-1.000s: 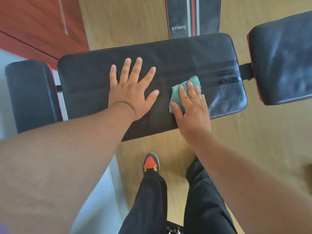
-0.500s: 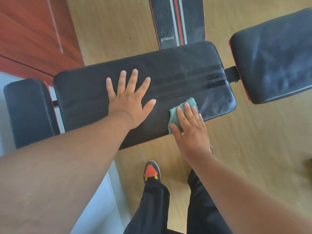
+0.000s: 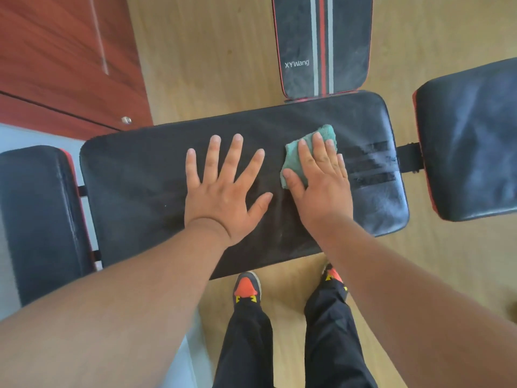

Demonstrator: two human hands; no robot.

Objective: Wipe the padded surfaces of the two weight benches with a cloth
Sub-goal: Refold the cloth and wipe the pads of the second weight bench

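A long black bench pad lies across the middle of the view. My left hand rests flat on it with fingers spread. Just to its right, my right hand presses a folded green cloth onto the pad with straight fingers. Damp wipe streaks show on the pad's right end. A smaller black pad adjoins the long one on the left, another on the right. A second bench's striped pad, marked XYWang, lies beyond.
The benches stand on a light wooden floor. A red-brown wooden panel fills the upper left. My feet in orange-toed shoes stand close to the pad's near edge.
My right hand has slid the cloth from the pad's near edge up toward its far side. The left hand has stayed flat on the pad.
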